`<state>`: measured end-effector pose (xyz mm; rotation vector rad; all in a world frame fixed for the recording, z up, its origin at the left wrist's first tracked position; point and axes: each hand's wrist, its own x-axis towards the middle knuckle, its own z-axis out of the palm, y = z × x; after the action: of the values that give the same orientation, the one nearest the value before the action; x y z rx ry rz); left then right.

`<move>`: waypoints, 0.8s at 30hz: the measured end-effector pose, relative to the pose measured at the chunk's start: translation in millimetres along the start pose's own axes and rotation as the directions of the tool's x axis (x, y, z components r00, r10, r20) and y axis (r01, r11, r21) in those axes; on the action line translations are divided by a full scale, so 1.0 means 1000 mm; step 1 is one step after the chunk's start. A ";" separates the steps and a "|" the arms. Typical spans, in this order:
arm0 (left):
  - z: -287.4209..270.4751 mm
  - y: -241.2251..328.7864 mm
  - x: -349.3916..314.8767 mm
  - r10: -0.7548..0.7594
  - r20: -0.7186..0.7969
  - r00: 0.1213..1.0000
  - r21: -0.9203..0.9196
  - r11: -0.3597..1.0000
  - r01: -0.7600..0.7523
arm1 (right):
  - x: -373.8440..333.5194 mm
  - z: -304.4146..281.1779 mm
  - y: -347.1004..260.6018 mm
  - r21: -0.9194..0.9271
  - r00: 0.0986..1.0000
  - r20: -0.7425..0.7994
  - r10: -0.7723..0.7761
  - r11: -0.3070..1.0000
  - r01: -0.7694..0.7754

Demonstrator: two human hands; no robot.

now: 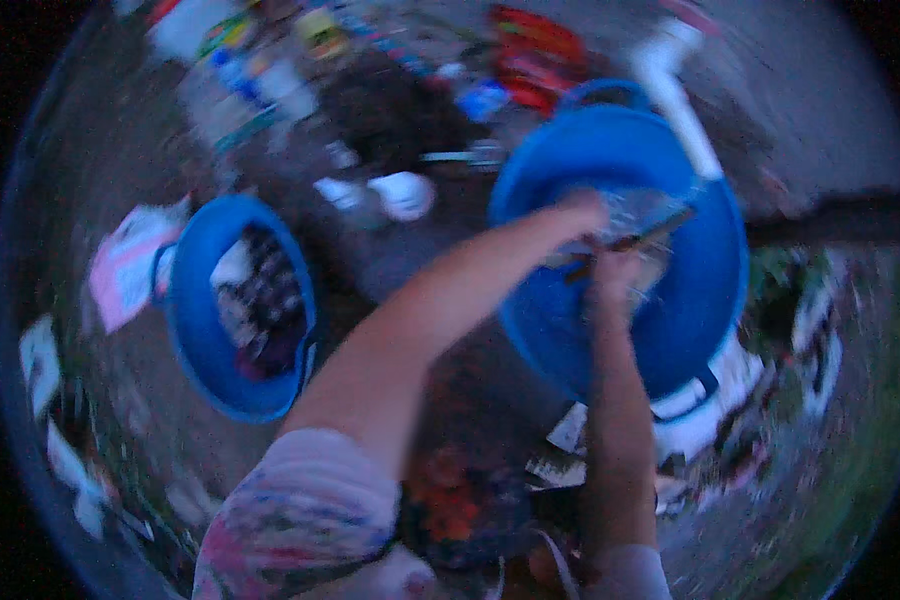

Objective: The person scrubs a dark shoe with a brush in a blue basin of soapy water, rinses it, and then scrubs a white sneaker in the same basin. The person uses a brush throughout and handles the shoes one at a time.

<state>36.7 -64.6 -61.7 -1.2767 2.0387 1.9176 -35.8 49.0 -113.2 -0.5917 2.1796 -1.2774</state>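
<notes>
Both of my arms reach into a large blue tub (530, 330) on the right. My left hand (582, 212) is over its middle, and my right hand (615, 275) is just below and close beside it. Both look closed around a thin brown strip-like thing (660, 231), blurred by motion, whose kind I cannot make out. Pale, clear water or splashes (635, 205) show around the hands. A white pipe (685, 115) comes down over the tub's far right rim, its end above the water.
A smaller blue tub (192, 330) with dark, patterned cloth (270, 295) stands to the left. Beside it lies a pink and white bag (135, 262). Farther off are white cup-like things (403, 195), a red basket-like thing (540, 60) and colourful packages (235, 60). Papers or scraps (715, 410) lie by the large tub.
</notes>
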 end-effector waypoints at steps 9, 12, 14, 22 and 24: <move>0.031 0.011 -0.002 -0.012 0.055 0.998 -0.946 0.319 0.056 | -0.022 -0.042 -0.038 0.296 0.978 0.205 -0.034 0.955 -0.029; 0.030 0.003 0.012 0.000 0.048 0.999 -0.963 0.265 0.046 | -0.033 -0.064 -0.044 0.181 0.999 0.031 -0.010 0.984 0.004; 0.031 0.000 0.013 0.093 0.055 0.994 -0.983 0.178 0.038 | -0.038 -0.076 -0.050 -0.032 0.994 -0.051 -0.095 0.995 0.094; 0.039 -0.006 0.004 0.052 0.081 0.995 -0.995 0.060 0.078 | -0.006 -0.080 -0.080 -0.714 0.970 -0.140 -0.201 0.699 0.042; 0.037 0.001 -0.001 -0.013 0.058 0.998 -0.995 0.085 0.059 | -0.014 -0.070 -0.069 -0.718 0.985 -0.054 -0.165 0.692 0.076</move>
<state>18.9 -32.3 -68.2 -1.2338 0.2066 3.3813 -63.5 71.6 -20.9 -0.9899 2.7633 -0.4539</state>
